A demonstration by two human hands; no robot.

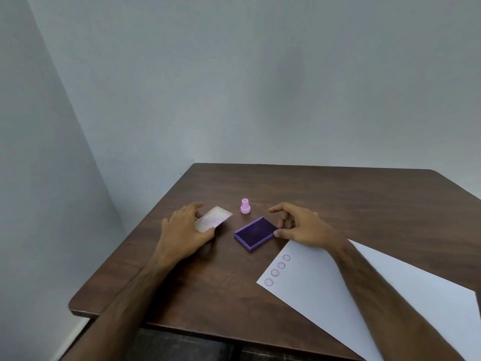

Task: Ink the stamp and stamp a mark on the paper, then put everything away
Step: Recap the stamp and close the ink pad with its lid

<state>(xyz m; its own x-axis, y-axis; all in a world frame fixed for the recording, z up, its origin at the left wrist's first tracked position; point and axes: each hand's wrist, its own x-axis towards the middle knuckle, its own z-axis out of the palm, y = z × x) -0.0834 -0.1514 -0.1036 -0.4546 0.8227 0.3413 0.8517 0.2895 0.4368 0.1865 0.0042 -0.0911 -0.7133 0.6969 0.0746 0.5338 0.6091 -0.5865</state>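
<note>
A small pink stamp (245, 206) stands upright on the brown table (338, 194), between my two hands. In front of it lies an uncovered purple ink pad (256, 233). My left hand (186, 230) grips a clear, ink-stained lid (214, 218) at its near end, the lid tilted just above the table. My right hand (299, 226) rests at the pad's right corner, thumb touching it, the other fingers curled apart above. A white paper (364, 295) lies at the right under my right forearm, with several purple smiley marks (277, 269) along its left edge.
The table stands in a corner of pale grey walls (234, 74). Its left edge (125, 241) and near edge drop to a dark floor. Bare wood stretches behind the stamp to the far edge.
</note>
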